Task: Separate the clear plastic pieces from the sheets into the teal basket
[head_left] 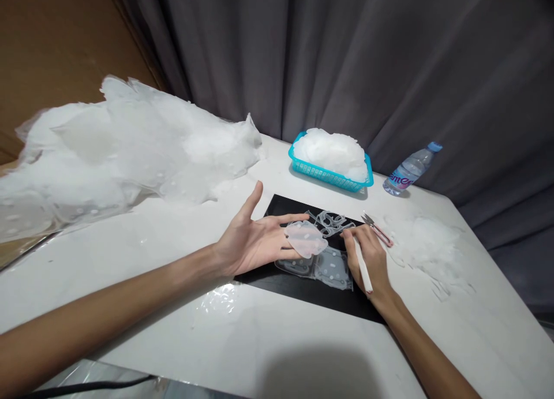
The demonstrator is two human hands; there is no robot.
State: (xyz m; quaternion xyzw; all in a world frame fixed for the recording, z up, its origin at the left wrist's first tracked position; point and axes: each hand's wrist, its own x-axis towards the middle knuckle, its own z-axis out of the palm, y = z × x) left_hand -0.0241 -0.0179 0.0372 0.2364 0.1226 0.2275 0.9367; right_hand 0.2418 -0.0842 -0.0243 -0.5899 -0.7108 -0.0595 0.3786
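My left hand (259, 240) is spread palm up over the black mat (298, 295), its fingers stretched out. Across those fingers lies a thin, translucent white cutout (306, 239) with a wavy outline and pale spots. My right hand (370, 260) is closed around a slim white pen-like tool (362, 265), whose tip I cannot make out. Between the hands, a translucent spotted sheet (333, 268) rests on the mat, partly hidden by the left hand. Just behind it is a small heap of curled clear offcuts (331, 221).
Small pink-handled snips (378, 230) lie right of the mat, near loose thin white scraps (433, 246). A blue basket (329, 176) heaped with white pieces (331, 151) and a water bottle (411, 169) stand behind. A large white pile (130, 145) covers the table's left back.
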